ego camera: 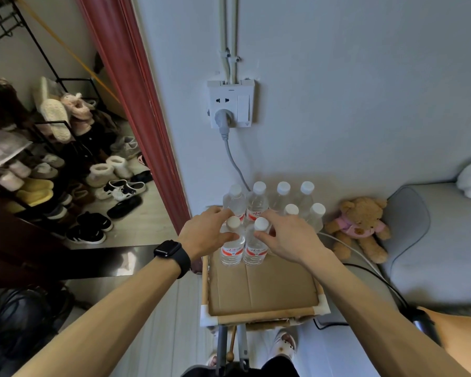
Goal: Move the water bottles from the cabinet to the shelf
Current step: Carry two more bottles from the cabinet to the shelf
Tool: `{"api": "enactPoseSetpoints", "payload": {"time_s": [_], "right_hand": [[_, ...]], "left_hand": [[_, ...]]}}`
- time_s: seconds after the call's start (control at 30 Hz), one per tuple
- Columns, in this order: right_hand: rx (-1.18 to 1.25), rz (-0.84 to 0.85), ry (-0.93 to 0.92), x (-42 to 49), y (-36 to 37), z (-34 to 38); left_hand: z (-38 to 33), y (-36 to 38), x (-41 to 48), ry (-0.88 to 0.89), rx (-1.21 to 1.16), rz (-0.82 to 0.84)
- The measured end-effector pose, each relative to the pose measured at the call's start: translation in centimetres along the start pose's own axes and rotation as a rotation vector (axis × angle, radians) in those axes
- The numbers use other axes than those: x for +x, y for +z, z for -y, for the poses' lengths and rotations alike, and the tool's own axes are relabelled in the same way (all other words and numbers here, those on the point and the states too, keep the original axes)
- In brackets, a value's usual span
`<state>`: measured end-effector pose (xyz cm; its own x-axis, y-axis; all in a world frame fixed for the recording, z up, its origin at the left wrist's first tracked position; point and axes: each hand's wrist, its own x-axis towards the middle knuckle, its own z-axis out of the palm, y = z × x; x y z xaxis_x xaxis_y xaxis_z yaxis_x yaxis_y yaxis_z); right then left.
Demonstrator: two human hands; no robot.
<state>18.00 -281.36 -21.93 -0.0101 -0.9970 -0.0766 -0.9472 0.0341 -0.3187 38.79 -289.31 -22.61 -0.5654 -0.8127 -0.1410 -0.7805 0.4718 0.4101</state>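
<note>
Two bottles (231, 251) stand cap-up, gripped by left hand (205, 235) and right hand (287, 238).

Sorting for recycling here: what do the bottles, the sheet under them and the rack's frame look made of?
Bottles: clear, glossy plastic, see-through with white caps. Sheet: brown matte cardboard, judging by its fold crease. Frame: pale rods, probably wood or bamboo, joined by white corner pieces, likely plastic.

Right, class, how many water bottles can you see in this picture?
8 water bottles: four in the back row against the wall, two at mid-right, two in front, one gripped by the left hand, one by the right hand. The hands may hide others.
</note>
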Motion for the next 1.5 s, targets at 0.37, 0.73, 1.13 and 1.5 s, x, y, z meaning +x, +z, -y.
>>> {"api": "enactPoseSetpoints", "payload": {"time_s": [0.37, 0.73, 1.13, 1.5], "right_hand": [[-0.004, -0.051, 0.046, 0.6, -0.4, -0.7], [-0.086, 0.006, 0.052, 1.3, -0.4, -0.9], [-0.077, -0.038, 0.008, 1.4, -0.2, -0.5], [0.042, -0.066, 0.015, 0.6, 0.8, -0.8]], "left_hand": [[-1.4, 1.3, 0.8, -0.045, -0.193, -0.111], [-1.2, 3.3, -0.2, -0.127, -0.295, -0.048], [-1.4, 3.4, 0.0, -0.149, -0.38, -0.036], [-1.3, 3.7, -0.3, -0.158, -0.391, -0.067]]}}
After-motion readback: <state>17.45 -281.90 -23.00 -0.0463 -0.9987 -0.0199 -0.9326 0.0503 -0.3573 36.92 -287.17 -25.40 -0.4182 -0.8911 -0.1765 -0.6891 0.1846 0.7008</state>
